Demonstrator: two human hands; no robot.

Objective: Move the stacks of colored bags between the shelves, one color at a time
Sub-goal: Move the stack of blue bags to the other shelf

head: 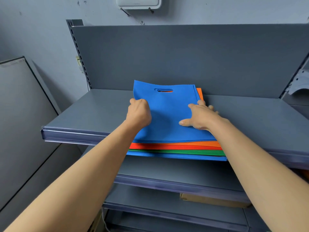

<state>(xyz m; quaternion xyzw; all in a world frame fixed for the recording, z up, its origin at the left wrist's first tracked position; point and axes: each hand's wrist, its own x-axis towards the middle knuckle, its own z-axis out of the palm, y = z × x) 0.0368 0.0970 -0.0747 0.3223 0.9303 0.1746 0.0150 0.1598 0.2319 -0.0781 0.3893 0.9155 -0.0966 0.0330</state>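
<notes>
- Head view: top shelf (83,114) of a grey metal rack, with a stack of bags (175,148) lying near the middle of it.
- The stack's near end overhung the shelf's front edge; its far end lay short of the back panel (184,56).
- Layers seen at the front edge, top down: top blue bags (168,114), orange bags (175,145), green bags (184,152), bottom blue bags (167,156).
- Orange also showed past the far right corner of the top blue layer and through its handle slot (163,90).
- Left hand (139,113): fingers curled tight at the left edge of the top blue bags, gripping that edge. How many bags it held could not be told.
- Right hand (200,118): laid flat and spread over the right edge of the top blue bags, thumb on the blue surface, fingertips reaching past the edge towards the orange. Fingers straight, nothing pinched.
- Both forearms were bare and reached in from the bottom corners.
- Lower shelf (184,174) sat directly beneath; a cardboard box (212,200) lay on the shelf below that one, towards its right end.
- A grey board (20,106) leaned at the left; a white wall unit (138,2) hung above the rack.
</notes>
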